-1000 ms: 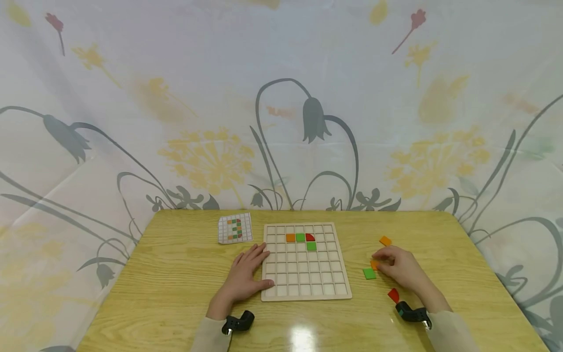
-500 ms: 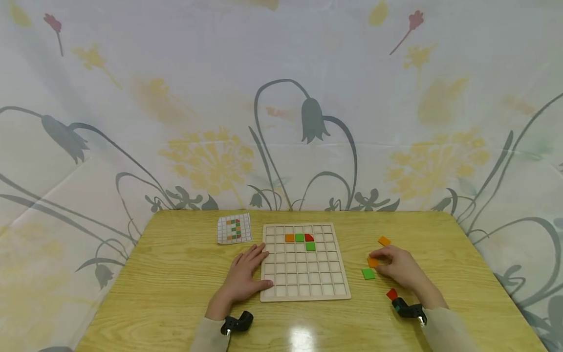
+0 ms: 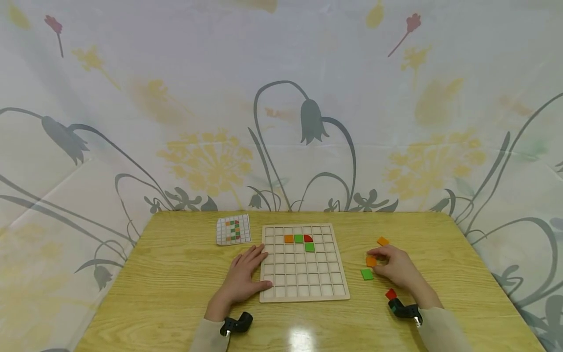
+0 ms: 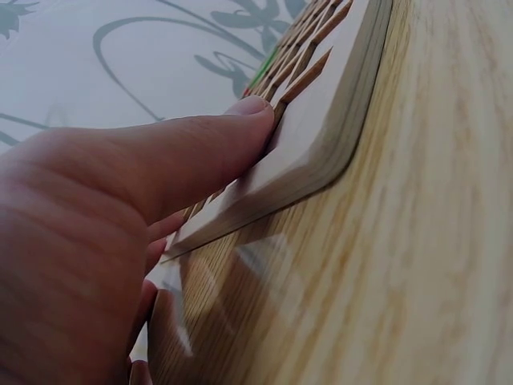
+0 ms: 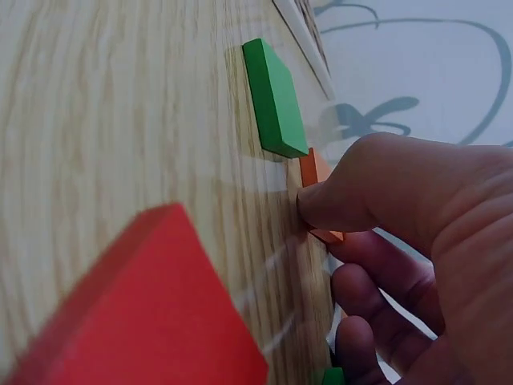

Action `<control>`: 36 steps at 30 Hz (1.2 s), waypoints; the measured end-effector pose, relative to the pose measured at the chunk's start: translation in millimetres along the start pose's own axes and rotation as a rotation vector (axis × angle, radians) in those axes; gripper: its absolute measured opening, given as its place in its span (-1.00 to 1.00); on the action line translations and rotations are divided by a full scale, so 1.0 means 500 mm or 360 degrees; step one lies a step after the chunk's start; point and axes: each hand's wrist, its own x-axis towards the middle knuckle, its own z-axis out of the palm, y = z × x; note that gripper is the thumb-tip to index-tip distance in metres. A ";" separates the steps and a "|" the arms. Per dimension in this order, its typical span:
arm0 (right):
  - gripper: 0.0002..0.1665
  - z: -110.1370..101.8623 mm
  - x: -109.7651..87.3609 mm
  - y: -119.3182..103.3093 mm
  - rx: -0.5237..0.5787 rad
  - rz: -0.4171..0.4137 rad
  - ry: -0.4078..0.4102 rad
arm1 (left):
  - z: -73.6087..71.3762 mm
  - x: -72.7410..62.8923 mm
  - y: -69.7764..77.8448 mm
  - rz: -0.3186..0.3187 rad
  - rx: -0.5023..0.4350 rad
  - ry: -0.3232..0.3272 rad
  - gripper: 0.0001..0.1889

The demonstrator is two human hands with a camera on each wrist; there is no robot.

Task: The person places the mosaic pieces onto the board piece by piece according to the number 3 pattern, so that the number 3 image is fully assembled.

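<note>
My right hand (image 3: 398, 268) pinches an orange square tile (image 3: 371, 261) between thumb and fingers, low over the table. In the right wrist view that orange tile (image 5: 316, 167) is partly covered by the thumb. Just nearer lies a green square tile (image 3: 367, 274), with a red tile (image 3: 391, 294) by the wrist camera. Another orange tile (image 3: 383, 241) lies beyond the fingers. My left hand (image 3: 244, 279) rests on the left edge of a wooden grid board (image 3: 305, 299), its thumb on the rim near the corner.
Set in the board's cells are an orange tile (image 3: 289, 238), two green tiles (image 3: 298, 238) and a red rounded tile (image 3: 308, 238). A printed grid card (image 3: 233, 230) with a coloured pattern lies behind the left hand. A patterned cloth (image 3: 281, 122) hangs behind the table (image 3: 176, 274).
The right hand has shifted slightly left, and more of the orange tile shows between its fingers. The left hand stays on the board.
</note>
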 end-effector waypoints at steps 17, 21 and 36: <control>-0.54 -0.002 0.008 0.000 -0.0043 -0.0006 0.0021 | 0.002 0.000 -0.001 0.0015 0.0010 0.0015 -0.15; -0.56 -0.005 0.009 0.002 -0.0053 -0.0033 0.0038 | 0.001 0.000 0.000 -0.0007 0.0004 -0.0001 -0.15; -0.58 -0.001 0.017 -0.013 -0.0045 -0.0114 0.0053 | 0.002 0.001 -0.002 0.0023 0.0001 0.0021 -0.16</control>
